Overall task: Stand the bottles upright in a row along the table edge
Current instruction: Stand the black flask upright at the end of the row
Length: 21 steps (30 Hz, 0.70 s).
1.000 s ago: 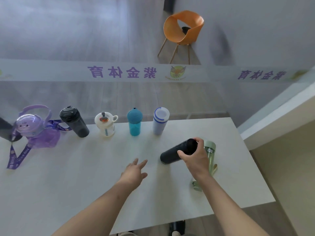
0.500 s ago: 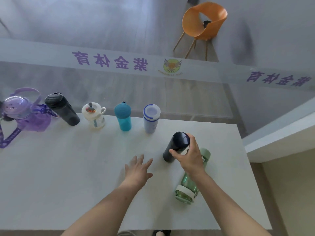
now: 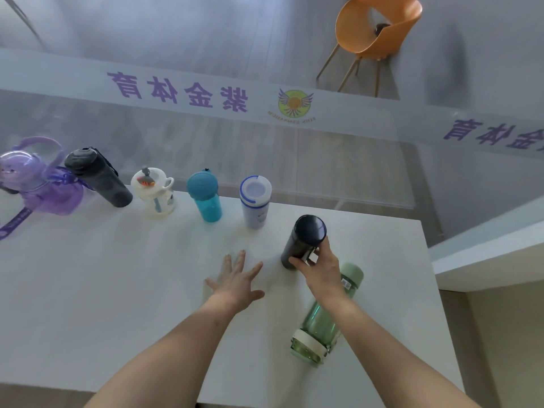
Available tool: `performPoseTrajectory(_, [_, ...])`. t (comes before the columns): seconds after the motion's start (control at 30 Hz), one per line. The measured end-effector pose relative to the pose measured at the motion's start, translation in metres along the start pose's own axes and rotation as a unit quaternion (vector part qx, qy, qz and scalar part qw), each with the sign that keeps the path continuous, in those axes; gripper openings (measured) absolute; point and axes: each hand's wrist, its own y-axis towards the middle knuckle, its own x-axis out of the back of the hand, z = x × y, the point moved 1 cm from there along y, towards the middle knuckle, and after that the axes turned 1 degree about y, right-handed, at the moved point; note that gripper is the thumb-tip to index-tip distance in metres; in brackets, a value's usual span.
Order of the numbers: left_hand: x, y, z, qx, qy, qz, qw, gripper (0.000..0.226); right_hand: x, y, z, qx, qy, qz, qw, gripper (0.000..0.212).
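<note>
My right hand (image 3: 319,267) grips a dark navy bottle (image 3: 303,240), which stands upright on the white table (image 3: 117,290), right of the row. Along the far edge stand a purple jug (image 3: 32,184), a black bottle (image 3: 98,178), a white mug-shaped bottle (image 3: 154,189), a teal bottle (image 3: 206,197) and a white bottle with a blue rim (image 3: 254,201). A green translucent bottle (image 3: 319,322) lies on its side under my right forearm. My left hand (image 3: 237,279) rests flat on the table with fingers spread, holding nothing.
A glass partition with purple lettering runs just behind the table's far edge. An orange chair (image 3: 379,28) stands beyond it. The table's right edge is close to the green bottle. A purple strap (image 3: 14,222) trails from the jug on the left.
The navy bottle lay on its side a second ago; my right hand has tipped it up until it stands. My left hand stayed flat on the table.
</note>
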Motion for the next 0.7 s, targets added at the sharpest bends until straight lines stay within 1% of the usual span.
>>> performPoseTrajectory(0.13, [0.011,0.012,-0.008,0.002,-0.011,0.033,0.999,0.096,0.004,0.030,-0.004,0.008,0.002,-0.007,1.000,0.069])
performPoseTrajectory(0.23, [0.008,0.015,-0.011,0.004,0.018,0.047,0.999,0.108,0.006,0.050,-0.006,0.020,-0.009,-0.007,1.000,0.069])
performPoseTrajectory(0.43, [0.006,0.016,-0.010,0.006,0.020,0.046,0.999,0.110,0.006,0.076,-0.002,0.033,-0.003,-0.002,0.999,0.066])
performPoseTrajectory(0.7, [0.004,0.019,-0.009,0.004,0.012,0.045,0.999,0.112,0.009,0.098,0.001,0.024,0.000,-0.002,1.000,0.076])
